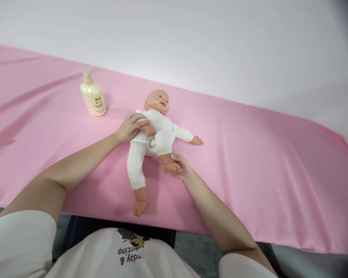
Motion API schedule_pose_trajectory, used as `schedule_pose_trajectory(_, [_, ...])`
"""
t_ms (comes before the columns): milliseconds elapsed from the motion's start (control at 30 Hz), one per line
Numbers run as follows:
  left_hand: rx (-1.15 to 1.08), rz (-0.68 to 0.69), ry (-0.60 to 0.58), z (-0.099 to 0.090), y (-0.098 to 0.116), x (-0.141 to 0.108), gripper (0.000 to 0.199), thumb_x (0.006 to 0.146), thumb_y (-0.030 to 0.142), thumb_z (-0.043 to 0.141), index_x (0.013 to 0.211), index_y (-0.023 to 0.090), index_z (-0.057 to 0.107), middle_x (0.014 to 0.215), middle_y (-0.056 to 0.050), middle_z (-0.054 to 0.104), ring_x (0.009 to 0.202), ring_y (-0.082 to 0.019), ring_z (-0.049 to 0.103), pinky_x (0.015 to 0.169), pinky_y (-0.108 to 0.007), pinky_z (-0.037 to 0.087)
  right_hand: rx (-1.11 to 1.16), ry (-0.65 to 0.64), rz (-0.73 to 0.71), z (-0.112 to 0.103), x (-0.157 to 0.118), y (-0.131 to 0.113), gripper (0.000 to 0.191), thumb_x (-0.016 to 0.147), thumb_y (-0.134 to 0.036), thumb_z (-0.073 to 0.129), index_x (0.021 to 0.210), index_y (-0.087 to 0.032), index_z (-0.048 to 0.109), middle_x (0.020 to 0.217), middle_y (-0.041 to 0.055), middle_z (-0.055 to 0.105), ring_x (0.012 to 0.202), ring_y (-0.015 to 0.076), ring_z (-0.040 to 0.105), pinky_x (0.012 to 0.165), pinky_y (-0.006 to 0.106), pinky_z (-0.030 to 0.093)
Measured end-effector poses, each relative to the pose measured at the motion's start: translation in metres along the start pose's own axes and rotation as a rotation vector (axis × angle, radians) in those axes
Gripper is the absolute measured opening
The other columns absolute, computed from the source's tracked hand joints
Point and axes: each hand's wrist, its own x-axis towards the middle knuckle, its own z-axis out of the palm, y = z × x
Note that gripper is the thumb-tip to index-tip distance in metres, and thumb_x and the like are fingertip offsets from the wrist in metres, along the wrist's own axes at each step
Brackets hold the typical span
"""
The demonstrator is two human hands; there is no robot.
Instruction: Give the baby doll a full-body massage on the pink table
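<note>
A baby doll (pixel 162 121) in white clothes lies on its back, head toward the far side of the table. One of its legs hangs over the near edge and the other is bent and raised. My left hand (pixel 130 126) is closed around the doll's sleeved arm against its side, with the fingertips over the arm. The fingers of my right hand (pixel 182 168) wrap the ankle of the raised leg from below, partly hidden behind the doll's foot (pixel 172 166).
A cream pump bottle (pixel 93 98) stands upright at the left, beyond my left hand. Pink cloth (pixel 249 154) covers the table and drapes over its near edge. A white wall (pixel 191 42) rises behind the table.
</note>
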Motion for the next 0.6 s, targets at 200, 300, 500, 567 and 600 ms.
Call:
schedule_pose_trajectory(200, [0.039, -0.026, -0.028, -0.0006, 0.0007, 0.0003, 0.039, 0.103, 0.034, 0.044, 0.135, 0.029, 0.067, 0.13, -0.013, 0.066, 0.127, -0.028, 0.055, 0.111, -0.051, 0.04, 0.064, 0.052, 0.017, 0.0057, -0.0014, -0.0023, 0.039, 0.073, -0.051, 0.071, 0.091, -0.016, 0.068, 0.048, -0.006, 0.041, 0.047, 0.0102, 0.034, 0.045, 0.02, 0.028])
schedule_pose_trajectory(300, [0.045, -0.016, -0.018, -0.0001, 0.0001, -0.0001, 0.039, 0.103, 0.033, 0.045, 0.135, 0.029, 0.067, 0.13, -0.013, 0.067, 0.126, -0.028, 0.055, 0.11, -0.051, 0.04, 0.056, 0.035, 0.042, 0.0069, -0.0015, -0.003, 0.04, 0.077, -0.049, 0.065, 0.096, -0.014, 0.067, 0.046, -0.0074, 0.038, 0.046, 0.0099, 0.03, 0.046, 0.021, 0.027])
schedule_pose_trajectory(500, [0.084, 0.031, -0.008, 0.0005, -0.0005, -0.0011, 0.042, 0.102, 0.025, 0.043, 0.139, 0.028, 0.064, 0.13, -0.012, 0.066, 0.126, -0.027, 0.055, 0.109, -0.049, 0.04, 0.066, 0.024, 0.04, 0.0068, -0.0016, -0.0037, 0.039, 0.08, -0.044, 0.06, 0.1, -0.012, 0.067, 0.046, -0.0067, 0.042, 0.045, 0.0092, 0.033, 0.047, 0.02, 0.028])
schedule_pose_trajectory(567, [0.095, 0.008, -0.023, 0.0004, 0.0001, -0.0011, 0.042, 0.102, 0.025, 0.044, 0.139, 0.027, 0.064, 0.131, -0.012, 0.066, 0.127, -0.027, 0.055, 0.11, -0.049, 0.04, 0.067, 0.008, 0.042, 0.0062, -0.0012, -0.0033, 0.042, 0.075, -0.048, 0.066, 0.099, -0.013, 0.068, 0.049, -0.0051, 0.048, 0.045, 0.009, 0.036, 0.046, 0.021, 0.029])
schedule_pose_trajectory(600, [0.091, -0.002, -0.028, 0.0003, 0.0005, -0.0011, 0.042, 0.102, 0.025, 0.044, 0.139, 0.028, 0.064, 0.131, -0.012, 0.066, 0.127, -0.027, 0.054, 0.11, -0.05, 0.039, 0.069, 0.001, 0.042, 0.006, -0.0011, -0.0031, 0.043, 0.075, -0.049, 0.068, 0.099, -0.013, 0.068, 0.049, -0.0049, 0.05, 0.045, 0.009, 0.037, 0.046, 0.021, 0.029])
